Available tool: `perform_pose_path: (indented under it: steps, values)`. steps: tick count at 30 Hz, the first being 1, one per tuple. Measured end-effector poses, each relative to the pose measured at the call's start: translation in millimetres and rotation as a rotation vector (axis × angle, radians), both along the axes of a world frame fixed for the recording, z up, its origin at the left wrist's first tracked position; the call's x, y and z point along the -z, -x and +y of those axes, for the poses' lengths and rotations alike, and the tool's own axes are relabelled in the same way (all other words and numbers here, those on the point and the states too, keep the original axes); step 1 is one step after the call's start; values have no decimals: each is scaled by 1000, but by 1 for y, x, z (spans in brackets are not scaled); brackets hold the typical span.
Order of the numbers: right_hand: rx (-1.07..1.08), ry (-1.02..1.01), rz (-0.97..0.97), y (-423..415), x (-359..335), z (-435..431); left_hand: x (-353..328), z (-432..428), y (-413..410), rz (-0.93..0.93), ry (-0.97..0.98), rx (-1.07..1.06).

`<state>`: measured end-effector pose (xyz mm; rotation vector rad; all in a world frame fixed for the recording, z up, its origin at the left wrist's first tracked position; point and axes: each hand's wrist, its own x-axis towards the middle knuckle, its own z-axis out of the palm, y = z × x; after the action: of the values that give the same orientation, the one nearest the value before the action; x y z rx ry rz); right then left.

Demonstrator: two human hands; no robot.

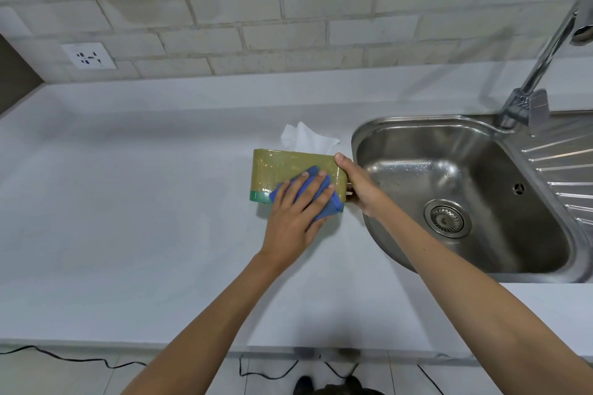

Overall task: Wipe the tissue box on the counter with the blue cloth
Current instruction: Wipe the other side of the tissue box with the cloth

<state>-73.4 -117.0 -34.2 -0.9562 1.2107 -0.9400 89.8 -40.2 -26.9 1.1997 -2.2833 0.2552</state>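
An olive-yellow tissue box [282,170] with a green lower band stands on the white counter [128,202], a white tissue [305,136] sticking out of its top. My left hand [296,215] lies flat with spread fingers, pressing the blue cloth [316,191] against the box's near face. The cloth shows between and beside the fingers. My right hand [359,184] grips the box's right end, thumb on the top edge.
A steel sink [465,196] with a drain and ribbed draining board lies right beside the box, a chrome tap [539,74] behind it. A wall socket [89,56] sits on the tiled backsplash at left. Black cables run along the floor below the counter's front edge.
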Motion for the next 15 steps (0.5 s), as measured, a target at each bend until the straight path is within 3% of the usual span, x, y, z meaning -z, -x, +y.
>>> perform_pose_path:
  steps: [2,6,8,11,15]
  values:
    - [31,-5,-3,-2,1,1,7,-2,-19,49,11,-72]
    - [35,-6,3,-3,2,3,5,-16,-18,442,-78,-384]
    - [26,-11,-20,-3,2,3,0,-18,3,534,-101,-470]
    - [-1,2,-82,-3,1,4,-1,-11,34,554,-126,-471]
    - [-25,1,-119,0,-2,3,7,4,55,416,-84,-376]
